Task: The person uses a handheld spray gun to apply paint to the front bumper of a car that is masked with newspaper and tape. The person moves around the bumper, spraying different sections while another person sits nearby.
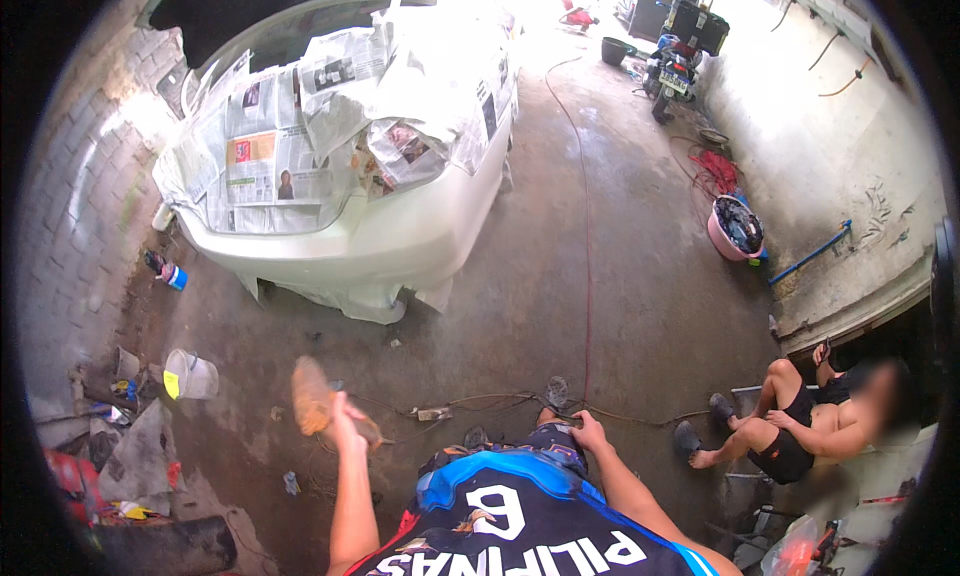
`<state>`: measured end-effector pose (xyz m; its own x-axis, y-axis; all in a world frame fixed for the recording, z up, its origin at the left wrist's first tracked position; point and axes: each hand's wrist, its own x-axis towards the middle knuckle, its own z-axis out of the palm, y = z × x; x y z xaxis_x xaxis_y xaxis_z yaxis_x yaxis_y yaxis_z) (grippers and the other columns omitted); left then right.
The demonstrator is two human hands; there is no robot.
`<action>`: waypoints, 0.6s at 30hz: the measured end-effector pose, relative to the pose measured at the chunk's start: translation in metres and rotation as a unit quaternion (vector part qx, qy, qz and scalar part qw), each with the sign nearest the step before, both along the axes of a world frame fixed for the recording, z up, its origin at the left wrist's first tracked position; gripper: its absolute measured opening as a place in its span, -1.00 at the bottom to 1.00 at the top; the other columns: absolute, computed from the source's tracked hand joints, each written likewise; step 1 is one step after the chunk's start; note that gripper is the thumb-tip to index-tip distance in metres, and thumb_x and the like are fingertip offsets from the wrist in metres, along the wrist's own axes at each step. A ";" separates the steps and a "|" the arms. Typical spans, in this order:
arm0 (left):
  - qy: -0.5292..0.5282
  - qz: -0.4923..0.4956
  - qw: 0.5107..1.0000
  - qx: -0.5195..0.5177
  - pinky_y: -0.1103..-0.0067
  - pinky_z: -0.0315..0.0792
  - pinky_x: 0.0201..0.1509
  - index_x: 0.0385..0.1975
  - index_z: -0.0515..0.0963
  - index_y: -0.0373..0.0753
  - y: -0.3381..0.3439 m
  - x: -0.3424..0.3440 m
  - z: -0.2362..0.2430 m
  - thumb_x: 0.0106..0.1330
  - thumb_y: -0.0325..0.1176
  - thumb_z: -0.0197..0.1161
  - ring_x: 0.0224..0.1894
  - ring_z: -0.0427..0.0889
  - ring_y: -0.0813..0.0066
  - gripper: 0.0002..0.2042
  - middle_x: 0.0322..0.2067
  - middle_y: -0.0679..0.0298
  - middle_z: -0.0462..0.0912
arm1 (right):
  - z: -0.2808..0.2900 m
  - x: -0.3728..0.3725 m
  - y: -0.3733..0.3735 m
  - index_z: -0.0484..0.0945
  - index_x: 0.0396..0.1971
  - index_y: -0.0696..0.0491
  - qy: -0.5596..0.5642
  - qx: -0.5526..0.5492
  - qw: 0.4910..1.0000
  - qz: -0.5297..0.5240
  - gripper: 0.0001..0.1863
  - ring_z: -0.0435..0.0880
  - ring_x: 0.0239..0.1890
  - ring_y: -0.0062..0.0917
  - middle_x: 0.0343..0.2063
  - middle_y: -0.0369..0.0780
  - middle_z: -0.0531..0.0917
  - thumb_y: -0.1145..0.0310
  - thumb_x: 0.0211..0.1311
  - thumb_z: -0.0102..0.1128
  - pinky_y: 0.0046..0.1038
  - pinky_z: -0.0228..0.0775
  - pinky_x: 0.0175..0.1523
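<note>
short of white car [335, 254], blurred brown object [311, 398] clamped in left hand [346, 423]; right hand [590, 432] rightward of car, grip unclear. step looks like carrying; next move likely calls for steady hold.

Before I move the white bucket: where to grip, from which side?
Probably the rim of the white bucket, from its right: its round edge should give purchase, and clutter lies left. The left hand holds a brown-orange thing, so use the right hand. No handle discernible.
</note>
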<state>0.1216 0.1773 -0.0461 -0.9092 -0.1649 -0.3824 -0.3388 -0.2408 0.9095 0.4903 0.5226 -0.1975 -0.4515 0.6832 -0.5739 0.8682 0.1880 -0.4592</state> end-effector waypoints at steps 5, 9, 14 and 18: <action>-0.034 -0.389 0.920 -0.023 0.69 0.25 -0.59 -0.59 0.42 -0.07 0.036 0.073 -0.006 0.20 -0.18 0.30 -0.67 0.35 0.70 -0.77 -0.70 0.49 0.39 | -0.004 0.021 -0.008 0.50 -0.14 -0.05 -0.014 0.078 0.997 -0.019 -0.62 0.63 -0.13 -0.18 -0.25 -0.12 0.67 0.37 -0.07 0.27 -0.24 0.45 -0.04; 0.202 -0.490 0.814 -0.238 0.51 0.40 -0.48 -0.46 0.50 -0.27 0.031 0.082 -0.011 0.11 -0.20 0.38 -0.54 0.52 0.51 -0.73 -0.58 0.35 0.53 | -0.005 0.030 -0.001 0.50 -0.17 -0.03 -0.010 0.090 0.996 -0.021 -0.61 0.67 -0.21 -0.18 -0.27 -0.13 0.68 0.44 -0.12 0.30 -0.27 0.49 -0.12; -0.081 -0.231 0.966 -0.078 0.67 0.21 -0.62 -0.52 0.45 -0.08 -0.027 0.025 -0.051 0.16 -0.25 0.30 -0.69 0.31 0.74 -0.85 -0.69 0.53 0.37 | 0.016 0.040 -0.013 0.49 -0.18 0.00 0.036 0.035 0.998 -0.031 -0.52 0.70 -0.18 -0.39 -0.17 -0.18 0.68 0.59 -0.24 0.35 -0.37 0.52 -0.12; -0.001 0.107 0.994 0.009 0.64 0.24 -0.70 -0.60 0.37 -0.07 -0.067 -0.030 -0.076 0.11 -0.36 0.33 -0.76 0.32 0.63 -0.78 -0.73 0.45 0.36 | 0.031 0.044 -0.028 0.44 -0.15 0.10 0.036 0.036 0.999 -0.014 -0.48 0.69 -0.14 -0.47 -0.28 -0.16 0.70 0.64 -0.25 0.36 -0.44 0.55 -0.10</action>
